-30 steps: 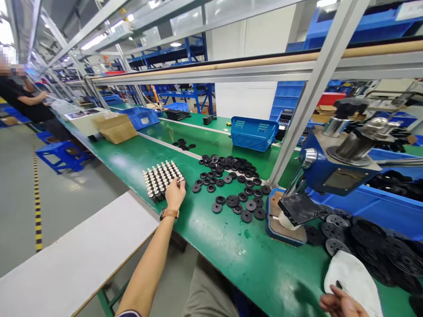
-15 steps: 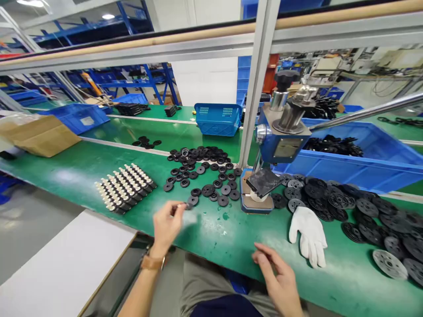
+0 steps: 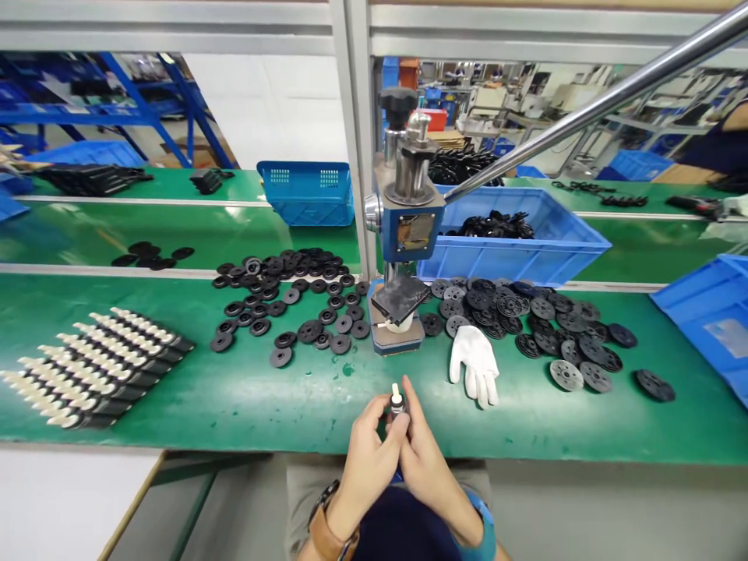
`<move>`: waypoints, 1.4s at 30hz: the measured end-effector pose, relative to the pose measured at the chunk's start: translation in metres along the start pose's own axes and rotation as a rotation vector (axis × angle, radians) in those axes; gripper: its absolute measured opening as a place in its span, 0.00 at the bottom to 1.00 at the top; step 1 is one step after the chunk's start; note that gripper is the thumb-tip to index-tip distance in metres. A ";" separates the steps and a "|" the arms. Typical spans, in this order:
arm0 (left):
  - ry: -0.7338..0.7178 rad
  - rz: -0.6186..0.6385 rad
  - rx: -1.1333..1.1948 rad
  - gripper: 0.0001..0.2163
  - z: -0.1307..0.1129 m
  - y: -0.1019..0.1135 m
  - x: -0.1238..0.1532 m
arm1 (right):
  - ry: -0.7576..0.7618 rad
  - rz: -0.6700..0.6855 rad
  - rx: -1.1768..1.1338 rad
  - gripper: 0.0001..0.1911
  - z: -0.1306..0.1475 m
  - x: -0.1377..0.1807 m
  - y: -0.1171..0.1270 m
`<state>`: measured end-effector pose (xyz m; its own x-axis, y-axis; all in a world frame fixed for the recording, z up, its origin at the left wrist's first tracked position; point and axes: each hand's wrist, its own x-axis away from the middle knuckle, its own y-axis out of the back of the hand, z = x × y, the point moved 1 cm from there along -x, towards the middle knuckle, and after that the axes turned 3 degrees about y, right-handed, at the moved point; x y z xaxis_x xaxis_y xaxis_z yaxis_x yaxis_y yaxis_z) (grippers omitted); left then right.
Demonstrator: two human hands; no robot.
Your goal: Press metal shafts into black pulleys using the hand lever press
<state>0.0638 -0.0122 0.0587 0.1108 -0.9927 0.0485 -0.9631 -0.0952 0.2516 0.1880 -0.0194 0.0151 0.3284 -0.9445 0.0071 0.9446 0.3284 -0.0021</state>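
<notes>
My left hand and my right hand meet at the near edge of the green bench. Together their fingertips pinch a small shaft with a white tip and dark body, held upright. A block of many such shafts lies on the bench at the far left. Small black discs are scattered left of a blue hand press. Its wooden base lies just beyond my hands.
A white glove lies right of the press base, with larger black wheels spread behind it. Blue bins hold more black parts; another blue bin sits far right. The press lever slants up to the right. A blue basket stands behind.
The view has swung right from the shaft block to the press. My left hand carried one shaft from the block to the middle, and my right hand has joined it on the shaft.
</notes>
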 end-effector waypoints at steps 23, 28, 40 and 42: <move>-0.556 0.159 -0.729 0.07 -0.032 0.036 0.016 | 0.232 0.053 0.054 0.12 0.048 -0.005 0.048; -0.482 0.221 -0.732 0.06 -0.033 0.034 0.017 | 0.322 0.055 0.086 0.13 0.047 -0.005 0.050; -0.293 0.332 -0.642 0.04 -0.020 0.035 0.008 | 0.449 0.206 0.310 0.18 0.051 -0.015 0.060; -0.285 0.338 -0.626 0.04 -0.021 0.036 0.007 | 0.451 0.206 0.314 0.16 0.054 -0.018 0.061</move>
<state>0.0351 -0.0210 0.0885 -0.3146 -0.9492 -0.0097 -0.6057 0.1928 0.7720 0.2400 0.0178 0.0685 0.5380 -0.7482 -0.3884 0.8384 0.4269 0.3390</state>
